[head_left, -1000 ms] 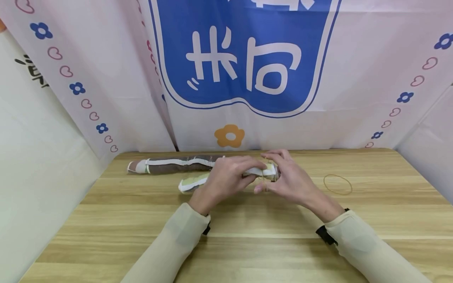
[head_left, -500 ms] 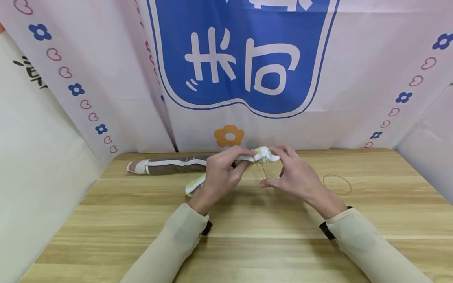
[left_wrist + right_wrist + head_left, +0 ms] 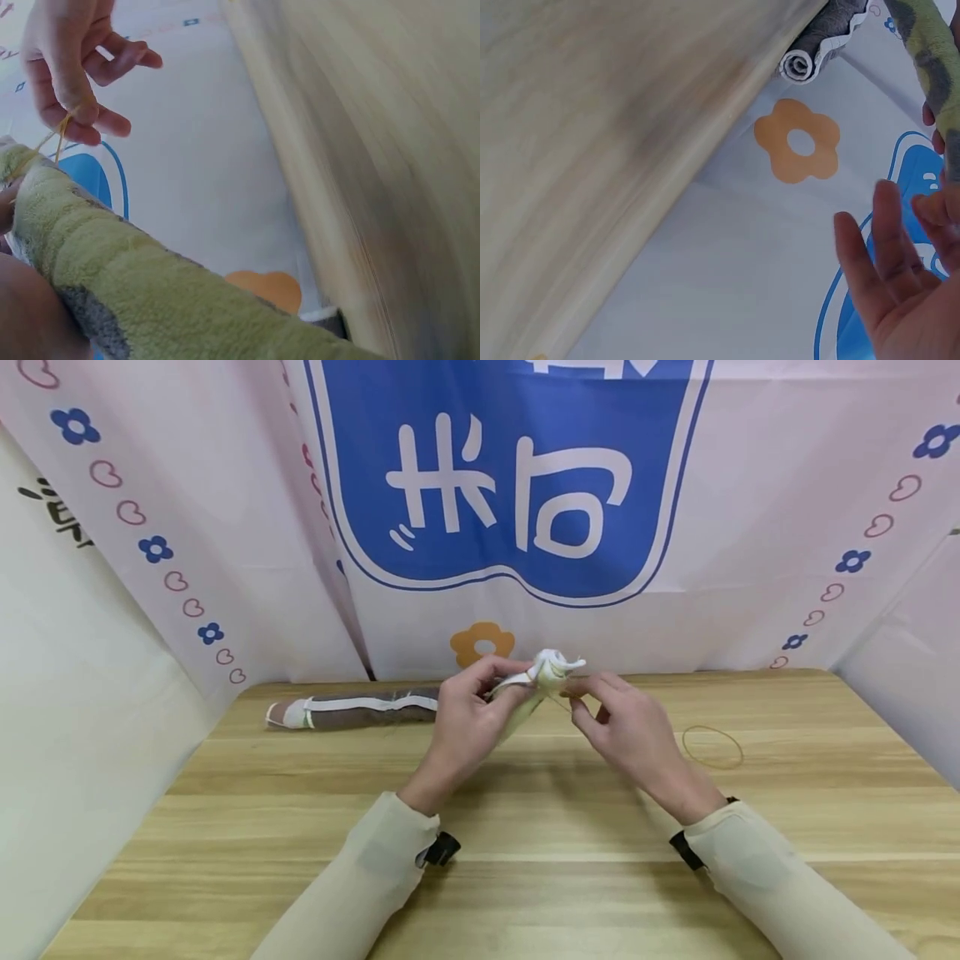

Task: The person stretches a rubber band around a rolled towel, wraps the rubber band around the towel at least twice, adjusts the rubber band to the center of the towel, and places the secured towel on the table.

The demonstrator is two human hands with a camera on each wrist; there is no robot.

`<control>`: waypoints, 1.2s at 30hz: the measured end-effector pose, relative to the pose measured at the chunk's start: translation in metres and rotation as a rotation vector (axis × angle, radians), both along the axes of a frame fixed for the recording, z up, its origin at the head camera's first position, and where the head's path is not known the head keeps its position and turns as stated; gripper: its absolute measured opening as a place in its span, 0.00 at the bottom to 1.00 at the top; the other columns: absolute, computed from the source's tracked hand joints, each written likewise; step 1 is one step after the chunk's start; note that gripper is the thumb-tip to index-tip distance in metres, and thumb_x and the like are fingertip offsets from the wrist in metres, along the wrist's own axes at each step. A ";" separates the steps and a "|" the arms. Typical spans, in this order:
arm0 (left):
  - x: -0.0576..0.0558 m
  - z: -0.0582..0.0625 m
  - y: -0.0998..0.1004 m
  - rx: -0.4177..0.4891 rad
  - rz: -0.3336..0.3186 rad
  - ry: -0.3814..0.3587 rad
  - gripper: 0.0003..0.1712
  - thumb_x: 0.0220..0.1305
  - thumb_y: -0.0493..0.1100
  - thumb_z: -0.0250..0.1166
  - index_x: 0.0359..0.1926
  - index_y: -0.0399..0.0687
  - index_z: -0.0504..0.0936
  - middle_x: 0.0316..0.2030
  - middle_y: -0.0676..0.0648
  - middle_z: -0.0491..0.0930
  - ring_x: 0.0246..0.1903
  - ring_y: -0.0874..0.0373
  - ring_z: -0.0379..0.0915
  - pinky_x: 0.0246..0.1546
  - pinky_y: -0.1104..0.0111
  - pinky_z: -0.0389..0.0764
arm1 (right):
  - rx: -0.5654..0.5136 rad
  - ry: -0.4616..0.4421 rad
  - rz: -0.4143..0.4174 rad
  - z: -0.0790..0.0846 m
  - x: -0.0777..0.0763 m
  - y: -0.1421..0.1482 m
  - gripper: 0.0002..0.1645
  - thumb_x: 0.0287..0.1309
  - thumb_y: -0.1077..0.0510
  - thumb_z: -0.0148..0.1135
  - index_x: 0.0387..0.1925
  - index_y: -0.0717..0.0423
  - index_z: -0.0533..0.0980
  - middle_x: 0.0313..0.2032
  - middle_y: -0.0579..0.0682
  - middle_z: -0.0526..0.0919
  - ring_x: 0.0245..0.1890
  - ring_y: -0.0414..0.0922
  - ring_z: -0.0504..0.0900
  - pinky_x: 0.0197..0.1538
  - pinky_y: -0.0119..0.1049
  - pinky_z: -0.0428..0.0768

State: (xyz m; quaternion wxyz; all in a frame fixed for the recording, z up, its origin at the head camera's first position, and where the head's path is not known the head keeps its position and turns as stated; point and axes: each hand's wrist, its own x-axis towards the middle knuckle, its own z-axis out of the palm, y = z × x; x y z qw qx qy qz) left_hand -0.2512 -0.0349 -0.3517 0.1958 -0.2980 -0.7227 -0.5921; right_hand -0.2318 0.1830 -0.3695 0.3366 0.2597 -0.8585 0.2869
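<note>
My left hand [image 3: 468, 714] grips a rolled towel [image 3: 150, 277], green-yellow with grey patches and a white edge. The roll is held up off the table, its gathered white end [image 3: 551, 664] pointing upward. A thin yellow rubber band [image 3: 63, 131] runs from around the roll's upper end to my right hand [image 3: 633, 735]. The thumb and forefinger of that hand pinch the band and draw it away from the towel. In the right wrist view, the remaining fingers [image 3: 889, 232] are spread. My left hand hides part of the towel in the head view.
A second rolled towel [image 3: 360, 714], dark grey with a white edge, lies along the table's back edge on the left. On the right a loose rubber band [image 3: 711, 767] lies on the wooden table [image 3: 525, 893]. Printed cloth [image 3: 750, 527] hangs behind the table.
The green towel has been lifted and its gathered end tilted upward. My right hand's fingers, earlier spread wide around the roll's end with the band, now pinch the band beside it.
</note>
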 end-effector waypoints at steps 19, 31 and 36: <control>0.004 0.003 0.008 0.096 -0.034 -0.212 0.11 0.69 0.33 0.72 0.51 0.38 0.87 0.47 0.45 0.89 0.42 0.54 0.85 0.39 0.66 0.86 | -0.121 -0.010 0.138 0.004 0.006 -0.005 0.02 0.69 0.63 0.67 0.38 0.56 0.84 0.28 0.43 0.78 0.21 0.36 0.70 0.24 0.33 0.71; 0.004 0.001 0.006 0.089 -0.003 -0.221 0.12 0.70 0.34 0.72 0.52 0.42 0.88 0.47 0.48 0.89 0.43 0.54 0.85 0.42 0.62 0.86 | -0.139 0.007 0.161 0.002 0.006 -0.007 0.03 0.69 0.64 0.66 0.37 0.58 0.84 0.28 0.42 0.78 0.22 0.37 0.71 0.25 0.31 0.71; 0.003 0.003 0.006 0.096 -0.011 -0.211 0.12 0.70 0.34 0.72 0.53 0.41 0.88 0.47 0.47 0.89 0.43 0.54 0.85 0.41 0.63 0.86 | -0.137 0.005 0.161 0.002 0.006 -0.007 0.06 0.71 0.61 0.64 0.38 0.58 0.84 0.28 0.42 0.78 0.22 0.37 0.71 0.25 0.31 0.71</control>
